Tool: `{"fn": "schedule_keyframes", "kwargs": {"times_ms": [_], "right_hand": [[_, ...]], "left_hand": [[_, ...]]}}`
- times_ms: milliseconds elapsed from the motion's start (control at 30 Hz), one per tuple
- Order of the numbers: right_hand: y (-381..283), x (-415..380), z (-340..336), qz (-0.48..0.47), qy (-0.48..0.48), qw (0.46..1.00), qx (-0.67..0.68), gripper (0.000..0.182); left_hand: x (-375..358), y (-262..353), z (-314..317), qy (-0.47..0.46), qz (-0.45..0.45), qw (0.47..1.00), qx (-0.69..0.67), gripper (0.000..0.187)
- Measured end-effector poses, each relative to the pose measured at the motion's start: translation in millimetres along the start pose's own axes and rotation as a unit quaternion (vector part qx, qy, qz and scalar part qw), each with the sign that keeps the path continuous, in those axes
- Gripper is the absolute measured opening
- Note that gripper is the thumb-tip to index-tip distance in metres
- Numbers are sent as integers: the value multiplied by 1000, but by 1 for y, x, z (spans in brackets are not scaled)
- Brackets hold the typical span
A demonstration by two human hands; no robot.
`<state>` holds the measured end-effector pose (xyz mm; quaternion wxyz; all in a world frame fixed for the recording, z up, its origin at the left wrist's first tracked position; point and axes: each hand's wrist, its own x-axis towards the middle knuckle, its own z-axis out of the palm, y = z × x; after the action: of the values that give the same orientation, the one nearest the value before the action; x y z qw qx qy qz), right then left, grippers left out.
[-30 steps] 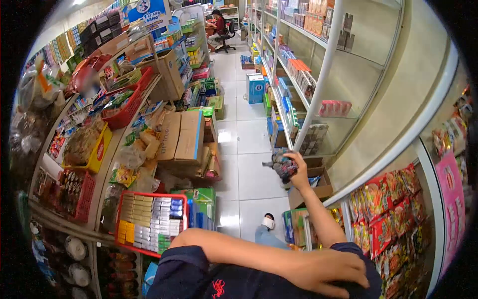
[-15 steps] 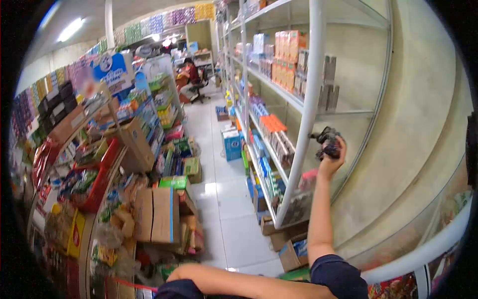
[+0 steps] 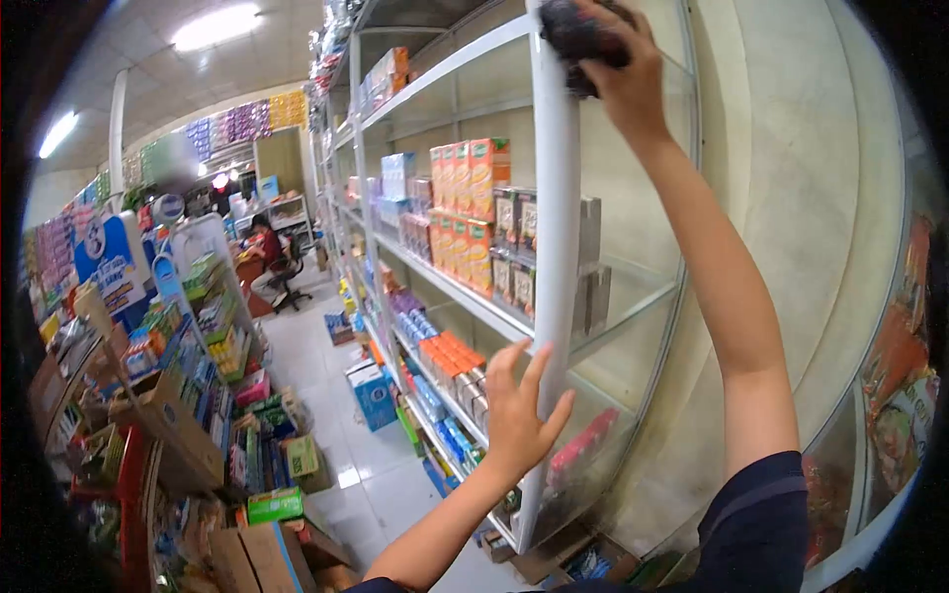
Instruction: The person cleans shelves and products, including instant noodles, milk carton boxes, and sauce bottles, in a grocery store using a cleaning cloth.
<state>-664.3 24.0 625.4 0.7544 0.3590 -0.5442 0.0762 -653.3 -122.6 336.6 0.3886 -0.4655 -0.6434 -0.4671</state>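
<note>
Cloth in the head view: We see a crumpled dark cloth (image 3: 576,38) with reddish specks at the top edge of the frame, right of centre. It overlaps the upper end of the white shelf post (image 3: 557,212); we cannot tell whether the two touch.
Cloth's direction: Its bunched bulk runs roughly from upper left to lower right, with a short loose end pointing down. Being wadded, it shows us no firm long axis.
Right hand: We see the right hand (image 3: 633,77) closed around the cloth from the right, fingers above and thumb below, its arm reaching up from the lower right corner.
Left hand: In the lower middle, the left hand (image 3: 519,420) is wide open with fingers spread and nothing in it. It overlaps the post's left side, and we cannot tell if it makes contact.
Shelves: Left of the post we find orange cartons (image 3: 463,212) in two tiers, near the middle of the frame; pink packs (image 3: 583,442) show lower right of it.
Since half a second ago: The cloth has gone from right of the post at mid-height to the top edge. The left hand, then hidden, has come into sight, and our view has tilted upward.
</note>
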Motion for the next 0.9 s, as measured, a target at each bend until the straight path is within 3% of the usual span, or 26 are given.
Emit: {"fn": "schedule_keyframes", "kwargs": {"times_ms": [100,267,367,433,500,533,633,733,800,900], "right_hand": [[14,1,4,-66,28,996,-56,27],[88,-14,-22,-30,44,986,-156,24],[143,-40,-49,-18,61,979,-191,36],[175,-58,-71,46,86,969,-227,31],[212,-92,-96,179,117,943,-255,28],[220,-105,-105,178,120,943,-255,28],[219,-125,-116,254,116,928,-247,23],[196,-108,-99,309,143,929,-145,22],[174,-94,-86,316,138,935,85,21],[103,-70,-39,128,89,985,79,18]], "left_hand": [[2,-23,32,-2,-36,996,82,86],[-15,-61,70,37,-9,999,0,87],[-16,-62,73,70,24,997,25,91],[-16,-60,72,75,19,997,21,90],[-18,-65,72,78,11,997,-1,91],[-20,-66,74,78,14,997,0,91],[-21,-68,76,90,-1,996,-24,92],[-22,-68,76,92,-11,995,-29,93],[-22,-67,74,85,-2,996,-6,92],[-19,-66,73,90,14,996,12,91]]}}
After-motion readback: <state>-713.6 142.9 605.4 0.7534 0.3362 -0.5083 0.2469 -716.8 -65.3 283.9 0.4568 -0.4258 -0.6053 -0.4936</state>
